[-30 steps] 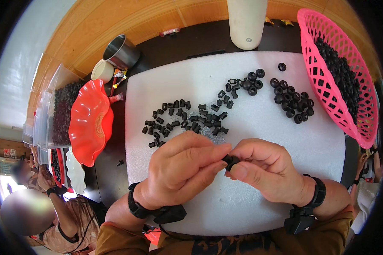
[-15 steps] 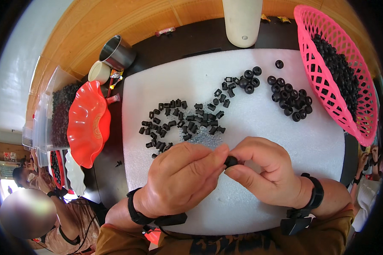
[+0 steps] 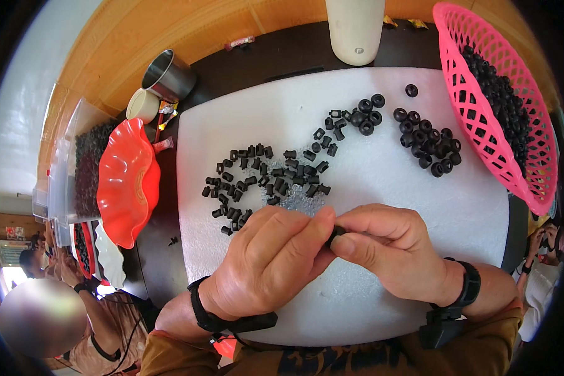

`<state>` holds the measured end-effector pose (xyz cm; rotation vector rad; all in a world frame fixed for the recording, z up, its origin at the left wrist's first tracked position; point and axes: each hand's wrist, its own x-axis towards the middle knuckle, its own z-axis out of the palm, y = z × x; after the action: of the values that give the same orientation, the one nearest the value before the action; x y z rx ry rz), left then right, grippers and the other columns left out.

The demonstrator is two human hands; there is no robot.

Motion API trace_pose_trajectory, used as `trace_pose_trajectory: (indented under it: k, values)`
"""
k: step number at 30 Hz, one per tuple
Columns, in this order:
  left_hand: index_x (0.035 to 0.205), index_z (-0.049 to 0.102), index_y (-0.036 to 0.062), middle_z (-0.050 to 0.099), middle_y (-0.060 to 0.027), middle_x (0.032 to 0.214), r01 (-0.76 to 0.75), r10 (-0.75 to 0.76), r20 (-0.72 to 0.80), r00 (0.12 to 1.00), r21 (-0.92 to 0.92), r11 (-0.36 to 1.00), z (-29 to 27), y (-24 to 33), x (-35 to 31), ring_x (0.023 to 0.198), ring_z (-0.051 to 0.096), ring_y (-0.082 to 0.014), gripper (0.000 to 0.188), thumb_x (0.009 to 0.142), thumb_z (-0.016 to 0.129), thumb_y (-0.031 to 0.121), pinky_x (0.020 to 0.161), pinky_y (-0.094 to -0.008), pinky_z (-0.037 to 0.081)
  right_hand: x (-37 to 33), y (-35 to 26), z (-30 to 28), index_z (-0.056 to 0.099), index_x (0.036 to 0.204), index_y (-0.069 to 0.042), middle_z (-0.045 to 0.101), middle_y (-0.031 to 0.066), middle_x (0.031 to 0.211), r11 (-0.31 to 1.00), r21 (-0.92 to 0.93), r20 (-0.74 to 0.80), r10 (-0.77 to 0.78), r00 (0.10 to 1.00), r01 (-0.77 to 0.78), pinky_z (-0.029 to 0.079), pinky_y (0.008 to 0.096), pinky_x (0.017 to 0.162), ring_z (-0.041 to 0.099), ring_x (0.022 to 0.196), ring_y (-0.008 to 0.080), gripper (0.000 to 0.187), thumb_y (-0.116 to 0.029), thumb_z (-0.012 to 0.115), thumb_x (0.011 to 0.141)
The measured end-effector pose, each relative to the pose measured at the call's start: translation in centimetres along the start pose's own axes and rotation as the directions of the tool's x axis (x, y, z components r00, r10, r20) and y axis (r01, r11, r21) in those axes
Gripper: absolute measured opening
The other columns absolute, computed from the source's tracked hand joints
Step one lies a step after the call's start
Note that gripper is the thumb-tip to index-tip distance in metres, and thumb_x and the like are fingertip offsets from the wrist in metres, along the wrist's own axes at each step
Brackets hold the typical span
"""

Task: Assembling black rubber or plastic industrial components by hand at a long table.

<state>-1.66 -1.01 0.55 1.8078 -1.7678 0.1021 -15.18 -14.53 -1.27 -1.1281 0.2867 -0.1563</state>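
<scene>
Over the white mat [image 3: 370,188], the left hand [image 3: 266,266] and right hand [image 3: 388,250] pinch one small black part [image 3: 336,234] between fingertips; best to hold it straight and press gently.

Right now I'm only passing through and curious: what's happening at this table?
A person pinches one small black part between both hands, left hand and right hand meeting over a white foam mat. Loose small black pieces lie scattered mid-mat, with a cluster of black rings further right. A pink basket of black parts sits at the right edge, a red wavy bowl at the left.
</scene>
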Motion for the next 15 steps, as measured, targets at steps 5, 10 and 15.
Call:
trace_pose_trajectory:
  k: [5, 10, 15]
  values:
    - [0.107, 0.059, -0.0058, 0.054, -0.0068, 0.078, -0.009, 0.008, -0.029, 1.000, -0.038, 0.999, 0.50, -0.18, -0.12, 0.061, 0.055, -0.0196, 0.045, 0.067, 0.077, 0.002, 0.051, -0.0297, 0.045, 0.02, -0.12, -0.07, 0.063, 0.106, 0.003, 0.064, 0.0056, 0.093, 1.000, -0.024, 0.007, -0.017, 1.000, 0.017, 0.047, 0.0217, 0.072, 0.057, 0.084, 0.0074, 0.020, -0.008, 0.062, 0.089]
    - [0.108, 0.058, -0.0058, 0.054, -0.0073, 0.075, 0.082, -0.091, -0.046, 0.995, -0.164, 0.983, 0.71, -0.07, -0.24, 0.057, 0.054, -0.0203, 0.047, 0.065, 0.077, 0.000, 0.049, -0.0297, 0.044, 0.05, -0.48, -0.18, 0.063, 0.106, 0.003, 0.064, 0.0042, 0.094, 0.993, 0.100, 0.053, 0.051, 0.997, -0.056, 0.046, 0.0211, 0.073, 0.056, 0.086, 0.0065, 0.020, -0.009, 0.061, 0.090]
    - [0.109, 0.059, -0.0057, 0.057, -0.0085, 0.077, 0.068, -0.093, -0.086, 0.992, -0.258, 0.964, 0.08, 0.10, 0.04, 0.058, 0.056, -0.0204, 0.045, 0.065, 0.072, -0.006, 0.049, -0.0292, 0.045, 0.17, -0.73, -0.34, 0.063, 0.107, 0.003, 0.064, 0.0041, 0.095, 0.999, 0.005, 0.120, 0.036, 0.992, -0.037, 0.046, 0.0205, 0.073, 0.055, 0.086, 0.0056, 0.021, -0.010, 0.061, 0.091]
